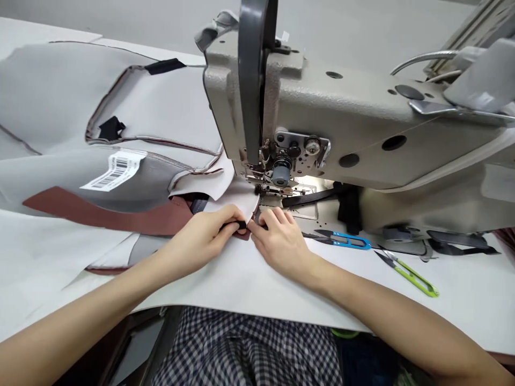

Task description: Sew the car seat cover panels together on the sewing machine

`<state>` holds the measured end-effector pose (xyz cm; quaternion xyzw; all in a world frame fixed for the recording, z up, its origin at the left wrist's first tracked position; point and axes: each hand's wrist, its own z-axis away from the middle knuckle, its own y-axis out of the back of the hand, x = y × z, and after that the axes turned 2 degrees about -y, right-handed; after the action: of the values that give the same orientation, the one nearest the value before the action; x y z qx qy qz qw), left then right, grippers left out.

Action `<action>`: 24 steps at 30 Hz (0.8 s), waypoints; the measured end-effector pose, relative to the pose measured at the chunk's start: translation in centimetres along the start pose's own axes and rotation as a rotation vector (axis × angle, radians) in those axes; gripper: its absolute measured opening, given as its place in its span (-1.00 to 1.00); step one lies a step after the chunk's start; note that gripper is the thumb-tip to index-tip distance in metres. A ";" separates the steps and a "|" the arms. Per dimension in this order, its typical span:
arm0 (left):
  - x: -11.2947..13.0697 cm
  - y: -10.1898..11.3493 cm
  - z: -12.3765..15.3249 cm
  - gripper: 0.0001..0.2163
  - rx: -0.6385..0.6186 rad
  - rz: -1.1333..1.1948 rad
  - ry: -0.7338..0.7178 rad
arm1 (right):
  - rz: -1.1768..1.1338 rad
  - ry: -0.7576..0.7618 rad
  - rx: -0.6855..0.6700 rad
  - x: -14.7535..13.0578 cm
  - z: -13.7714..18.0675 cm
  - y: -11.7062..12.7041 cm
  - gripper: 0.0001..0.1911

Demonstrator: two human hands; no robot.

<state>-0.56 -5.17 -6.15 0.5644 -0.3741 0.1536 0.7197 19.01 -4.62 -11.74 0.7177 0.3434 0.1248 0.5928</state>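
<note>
A large grey sewn cover (161,102) with brown-red panels (120,219) spreads over the left of the white table and runs up to the sewing machine (322,107). Just in front of the needle area, my left hand (209,233) pinches a short black strip (241,225) between thumb and fingers at the cover's edge. Close beside it, my right hand (284,244) is closed with curled fingers. A bit of black shows at its fingertips too, though whether this is the same strip is hard to see. Near the needle, a pale flap (235,195) lies by the hands.
Blue thread snips (352,240) and green thread snips (414,276) lie right of my right hand. A black strap (311,198) crosses the machine bed under the arm. A white barcode label (116,170) sits on the cover. The white table's (322,308) front edge borders my lap.
</note>
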 end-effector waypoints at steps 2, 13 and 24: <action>-0.5 -0.3 0.3 -0.76 -0.015 0.028 0.042 | 0.056 0.072 0.047 0.1 1.1 -0.5 -0.73; 0.3 2.0 -3.1 -0.74 -0.064 -0.192 -0.119 | -0.071 0.171 0.053 -0.3 1.4 -0.6 -0.69; -2.3 0.7 -6.7 -0.84 -0.027 -0.374 -0.099 | -0.065 0.145 0.036 -0.3 1.4 -0.1 -0.70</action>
<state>-0.09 1.75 -7.87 0.6212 -0.2998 -0.0157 0.7238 19.63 -5.89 -12.15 0.7059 0.4108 0.1511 0.5569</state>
